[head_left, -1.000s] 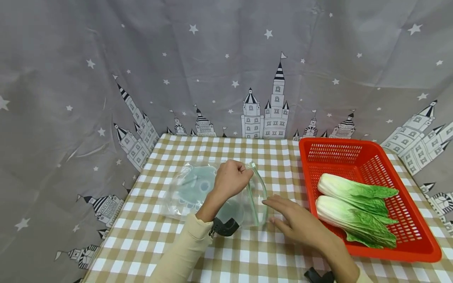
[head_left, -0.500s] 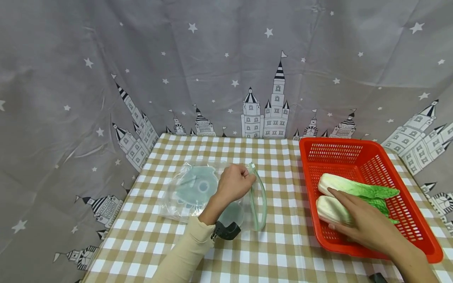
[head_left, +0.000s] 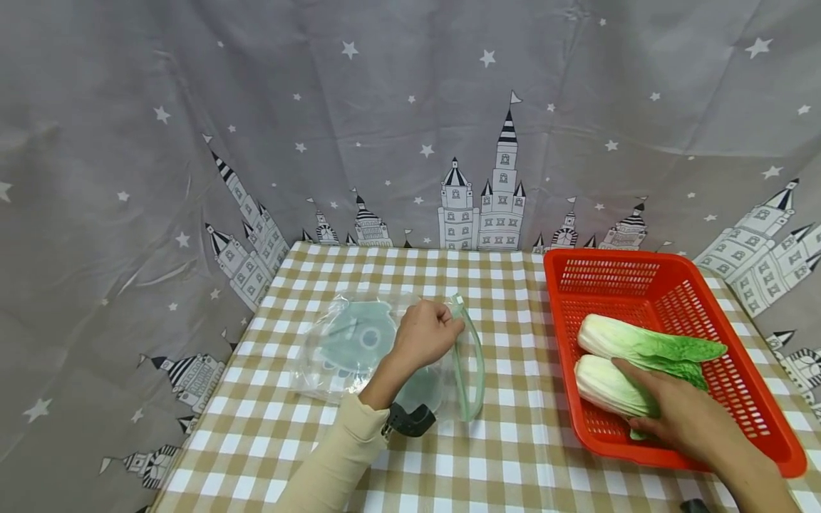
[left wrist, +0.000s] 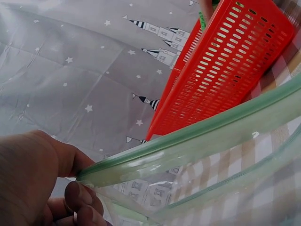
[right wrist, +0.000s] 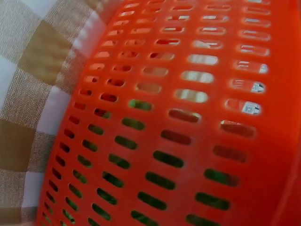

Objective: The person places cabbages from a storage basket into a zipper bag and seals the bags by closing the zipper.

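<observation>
My left hand (head_left: pixel 423 335) pinches the green-edged mouth of a clear zip bag (head_left: pixel 353 338), which lies on the table with a pale green print. In the left wrist view, thumb and fingertips hold one end of its green zip strip (left wrist: pixel 202 129), and the mouth gapes apart. Over to the right, my right hand (head_left: pixel 693 417) grips the nearer napa cabbage (head_left: pixel 606 385), fingers over its top and thumb along the near side. The leafy end is mostly hidden under that hand. A second napa cabbage (head_left: pixel 609 335) lies just behind it.
Both cabbages are in a red plastic basket (head_left: pixel 556 320) with slotted sides; its wall (right wrist: pixel 141 155) fills most of the right wrist view. A brown-and-white checked cloth (head_left: pixel 507 456) covers the table. Behind hangs a grey curtain (head_left: pixel 359 107) printed with castles and stars.
My right hand has moved from beside the bag's mouth into the basket and onto the nearer cabbage. The left hand keeps its pinch on the bag, shifted only slightly.
</observation>
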Demonstrator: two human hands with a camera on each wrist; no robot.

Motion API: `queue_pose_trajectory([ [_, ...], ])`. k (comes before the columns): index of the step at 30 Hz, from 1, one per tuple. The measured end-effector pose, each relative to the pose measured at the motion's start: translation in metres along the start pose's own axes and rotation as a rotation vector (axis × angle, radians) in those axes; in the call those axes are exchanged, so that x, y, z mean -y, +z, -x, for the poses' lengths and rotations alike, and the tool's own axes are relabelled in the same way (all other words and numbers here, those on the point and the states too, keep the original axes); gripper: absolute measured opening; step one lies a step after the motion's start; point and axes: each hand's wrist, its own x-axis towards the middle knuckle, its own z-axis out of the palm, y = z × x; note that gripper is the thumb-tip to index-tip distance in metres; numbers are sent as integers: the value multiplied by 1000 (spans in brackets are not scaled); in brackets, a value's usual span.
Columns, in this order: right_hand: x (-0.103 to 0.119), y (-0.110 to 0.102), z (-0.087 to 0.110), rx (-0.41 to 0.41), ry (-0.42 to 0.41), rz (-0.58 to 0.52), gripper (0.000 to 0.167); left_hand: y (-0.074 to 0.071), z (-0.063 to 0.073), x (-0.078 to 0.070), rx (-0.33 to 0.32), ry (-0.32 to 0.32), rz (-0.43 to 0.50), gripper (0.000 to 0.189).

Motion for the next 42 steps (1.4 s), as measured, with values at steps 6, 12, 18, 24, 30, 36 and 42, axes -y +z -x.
queue_pose_trajectory([
  [6, 2, -11, 4, -62, -14, 14, 83, -2, 0, 1, 2, -17, -10, 29],
  [12, 12, -34, 5, -106, -5, 52, 88, -3, 0, 1, 4, -17, -5, 28],
  [18, 26, -55, 4, -178, -44, 120, 84, -2, 2, 2, 27, -27, 12, 29],
  [24, 50, -76, -3, -170, -38, 109, 82, -3, 5, 2, 21, 0, 19, 30],
  [30, 90, -79, -20, -210, -168, 120, 80, -4, 6, 0, 18, 18, 41, 29],
  [36, 134, -62, -44, -208, -244, 139, 75, -5, 6, 0, 29, 17, 35, 28],
  [42, 169, -46, -65, -148, -303, 191, 72, -8, 7, 0, 15, 38, 38, 28],
])
